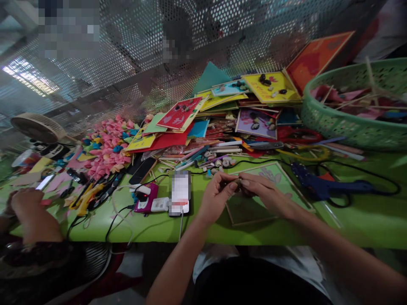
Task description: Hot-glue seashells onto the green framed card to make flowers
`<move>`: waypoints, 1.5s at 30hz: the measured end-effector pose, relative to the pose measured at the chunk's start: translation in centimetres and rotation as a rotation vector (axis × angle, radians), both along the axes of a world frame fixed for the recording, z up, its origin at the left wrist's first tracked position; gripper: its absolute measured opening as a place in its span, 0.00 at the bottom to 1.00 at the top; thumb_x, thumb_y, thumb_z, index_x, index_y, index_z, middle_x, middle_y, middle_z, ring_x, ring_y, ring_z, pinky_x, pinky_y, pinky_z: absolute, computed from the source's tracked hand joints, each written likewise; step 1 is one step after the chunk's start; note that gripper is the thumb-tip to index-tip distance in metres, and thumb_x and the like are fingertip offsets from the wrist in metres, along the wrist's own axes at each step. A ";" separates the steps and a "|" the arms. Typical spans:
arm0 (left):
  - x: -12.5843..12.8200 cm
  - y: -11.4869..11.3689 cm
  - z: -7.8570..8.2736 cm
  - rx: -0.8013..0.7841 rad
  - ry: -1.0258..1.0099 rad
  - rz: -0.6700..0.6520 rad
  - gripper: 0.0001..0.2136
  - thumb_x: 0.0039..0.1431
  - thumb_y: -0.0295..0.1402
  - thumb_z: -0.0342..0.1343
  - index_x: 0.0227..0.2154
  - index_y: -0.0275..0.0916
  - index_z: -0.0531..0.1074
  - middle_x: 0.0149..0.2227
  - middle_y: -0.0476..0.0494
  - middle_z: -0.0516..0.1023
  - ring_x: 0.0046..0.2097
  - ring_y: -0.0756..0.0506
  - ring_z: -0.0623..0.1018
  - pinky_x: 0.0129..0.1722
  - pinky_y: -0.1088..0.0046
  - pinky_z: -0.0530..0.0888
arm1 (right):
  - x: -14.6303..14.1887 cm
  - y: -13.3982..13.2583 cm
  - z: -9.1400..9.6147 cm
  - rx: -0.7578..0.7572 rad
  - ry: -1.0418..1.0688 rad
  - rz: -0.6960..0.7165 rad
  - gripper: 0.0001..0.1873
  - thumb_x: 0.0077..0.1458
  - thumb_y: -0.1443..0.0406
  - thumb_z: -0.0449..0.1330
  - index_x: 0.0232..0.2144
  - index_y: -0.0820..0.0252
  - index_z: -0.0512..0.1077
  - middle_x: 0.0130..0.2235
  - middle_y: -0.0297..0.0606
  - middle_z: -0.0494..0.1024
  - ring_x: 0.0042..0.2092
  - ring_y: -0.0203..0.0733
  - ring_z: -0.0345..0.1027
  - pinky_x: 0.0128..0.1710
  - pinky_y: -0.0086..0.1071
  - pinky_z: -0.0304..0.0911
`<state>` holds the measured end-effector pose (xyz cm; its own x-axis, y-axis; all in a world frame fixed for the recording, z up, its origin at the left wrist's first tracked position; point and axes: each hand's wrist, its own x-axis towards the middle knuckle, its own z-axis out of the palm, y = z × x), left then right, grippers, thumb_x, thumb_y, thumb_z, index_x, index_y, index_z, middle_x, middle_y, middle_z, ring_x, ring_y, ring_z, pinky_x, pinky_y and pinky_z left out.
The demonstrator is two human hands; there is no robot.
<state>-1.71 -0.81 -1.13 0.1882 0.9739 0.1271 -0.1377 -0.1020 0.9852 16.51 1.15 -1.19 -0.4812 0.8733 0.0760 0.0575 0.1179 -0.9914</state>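
Observation:
Above a green framed card (254, 207) on the table, my left hand (217, 194) and my right hand (265, 190) meet at the fingertips. Their fingers are pinched around a small dark pebble (238, 182), mostly covered by the fingers. The card has thin stick edges and faint pinkish shapes; my hands hide part of it. Loose pebbles (225, 161) lie just beyond my left hand. To the right of the card rests a blue hot glue gun (330, 182) with a black cord.
Left of my hands lie a charging phone (179, 192) and a purple power adapter (148, 197). Stacked coloured cards (181, 113), pink folded-paper pieces (108, 148) and a green basket (352, 127) line the back. A co-worker's hand (27, 203) is at far left, near a fan (38, 127).

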 end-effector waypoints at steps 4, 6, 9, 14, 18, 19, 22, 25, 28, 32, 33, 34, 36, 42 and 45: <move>0.0 0.0 0.1 0.033 0.012 0.001 0.13 0.63 0.44 0.64 0.40 0.40 0.74 0.39 0.46 0.76 0.41 0.47 0.74 0.44 0.70 0.72 | 0.0 0.1 -0.1 -0.039 0.021 0.001 0.17 0.66 0.53 0.53 0.28 0.55 0.63 0.29 0.31 0.64 0.32 0.40 0.56 0.32 0.35 0.54; 0.0 -0.1 0.0 0.053 0.026 -0.002 0.13 0.64 0.44 0.63 0.41 0.40 0.75 0.39 0.46 0.75 0.41 0.47 0.74 0.44 0.70 0.72 | 0.0 0.1 0.1 -0.029 0.003 0.008 0.16 0.65 0.53 0.53 0.28 0.55 0.63 0.29 0.31 0.64 0.32 0.40 0.56 0.33 0.35 0.54; 0.1 -0.2 0.0 0.058 0.022 -0.002 0.12 0.64 0.43 0.63 0.41 0.40 0.75 0.39 0.46 0.75 0.41 0.47 0.74 0.44 0.71 0.72 | 0.0 0.0 0.5 -0.018 0.003 0.015 0.16 0.65 0.54 0.52 0.28 0.55 0.63 0.29 0.32 0.65 0.32 0.40 0.56 0.33 0.35 0.54; 0.2 -0.2 0.2 0.041 0.008 0.005 0.13 0.64 0.44 0.63 0.41 0.40 0.75 0.38 0.47 0.75 0.41 0.47 0.74 0.43 0.71 0.72 | 0.0 -0.1 0.7 -0.005 0.014 0.017 0.14 0.65 0.55 0.51 0.30 0.55 0.66 0.29 0.33 0.66 0.32 0.40 0.57 0.33 0.35 0.55; 0.2 -0.1 0.3 0.008 0.011 0.013 0.15 0.62 0.46 0.64 0.40 0.40 0.75 0.38 0.46 0.75 0.40 0.47 0.74 0.42 0.71 0.72 | 0.0 -0.1 1.0 0.023 -0.007 0.009 0.13 0.64 0.57 0.51 0.29 0.55 0.65 0.29 0.34 0.67 0.32 0.41 0.58 0.33 0.35 0.56; 0.2 -0.1 0.3 0.001 0.002 0.015 0.15 0.62 0.46 0.64 0.40 0.40 0.75 0.37 0.47 0.75 0.40 0.47 0.74 0.42 0.71 0.72 | 0.0 -0.1 1.0 0.033 -0.011 0.012 0.14 0.64 0.57 0.51 0.28 0.55 0.64 0.29 0.33 0.67 0.32 0.40 0.58 0.33 0.35 0.56; 0.2 0.0 0.3 -0.001 -0.025 0.010 0.14 0.62 0.46 0.65 0.39 0.40 0.74 0.38 0.47 0.76 0.40 0.47 0.74 0.43 0.70 0.72 | 0.0 0.0 0.6 0.022 0.002 0.014 0.16 0.65 0.55 0.51 0.27 0.55 0.63 0.29 0.32 0.65 0.32 0.40 0.57 0.33 0.35 0.55; 0.2 -0.1 0.3 0.019 -0.022 -0.002 0.13 0.62 0.45 0.64 0.39 0.41 0.74 0.38 0.46 0.76 0.42 0.47 0.75 0.44 0.70 0.72 | 0.0 0.1 0.1 -0.022 0.027 0.014 0.17 0.65 0.53 0.52 0.28 0.55 0.63 0.29 0.32 0.64 0.32 0.40 0.56 0.32 0.35 0.54; 0.1 -0.2 0.3 0.056 0.002 -0.014 0.13 0.63 0.45 0.63 0.41 0.41 0.75 0.39 0.46 0.75 0.43 0.46 0.75 0.45 0.70 0.72 | 0.0 0.2 0.1 -0.039 0.042 0.026 0.16 0.64 0.54 0.52 0.27 0.55 0.63 0.28 0.31 0.63 0.31 0.39 0.54 0.32 0.35 0.53; 0.1 -0.2 0.2 0.067 0.023 -0.016 0.14 0.64 0.46 0.62 0.41 0.40 0.74 0.40 0.45 0.75 0.43 0.46 0.74 0.45 0.69 0.72 | 0.0 0.2 0.4 -0.064 0.068 0.032 0.11 0.61 0.58 0.53 0.28 0.55 0.64 0.28 0.31 0.63 0.30 0.39 0.54 0.32 0.35 0.52; 0.1 -0.2 0.3 0.061 0.020 -0.011 0.14 0.63 0.47 0.63 0.41 0.40 0.74 0.39 0.45 0.75 0.43 0.46 0.74 0.44 0.69 0.72 | 0.0 0.2 0.4 -0.071 0.073 0.031 0.10 0.61 0.59 0.53 0.28 0.55 0.64 0.28 0.31 0.64 0.31 0.39 0.54 0.32 0.35 0.52; 0.2 -0.1 0.3 0.055 0.016 -0.005 0.15 0.63 0.47 0.63 0.40 0.40 0.74 0.39 0.45 0.75 0.42 0.46 0.75 0.44 0.69 0.73 | 0.0 0.2 0.4 -0.075 0.079 0.028 0.10 0.60 0.59 0.53 0.28 0.55 0.64 0.28 0.31 0.64 0.31 0.39 0.54 0.32 0.35 0.52; 0.2 -0.1 0.4 0.041 0.001 0.002 0.15 0.62 0.47 0.64 0.40 0.40 0.74 0.39 0.45 0.75 0.42 0.46 0.75 0.44 0.69 0.73 | 0.0 0.1 0.2 -0.080 0.089 0.033 0.11 0.61 0.59 0.53 0.28 0.55 0.64 0.29 0.31 0.64 0.31 0.39 0.54 0.32 0.35 0.52; 0.2 -0.1 0.7 0.042 -0.038 -0.029 0.14 0.62 0.46 0.64 0.40 0.40 0.75 0.39 0.45 0.76 0.43 0.46 0.75 0.46 0.69 0.73 | 0.0 -0.1 0.2 -0.107 0.124 0.041 0.15 0.64 0.54 0.55 0.28 0.55 0.64 0.29 0.31 0.62 0.32 0.40 0.53 0.33 0.35 0.52; 0.2 -0.1 0.7 0.038 -0.024 -0.032 0.16 0.61 0.48 0.64 0.40 0.40 0.75 0.39 0.45 0.75 0.43 0.45 0.75 0.46 0.68 0.73 | 0.0 0.0 0.3 -0.104 0.125 0.056 0.15 0.63 0.55 0.55 0.27 0.55 0.63 0.28 0.30 0.61 0.31 0.39 0.52 0.33 0.36 0.51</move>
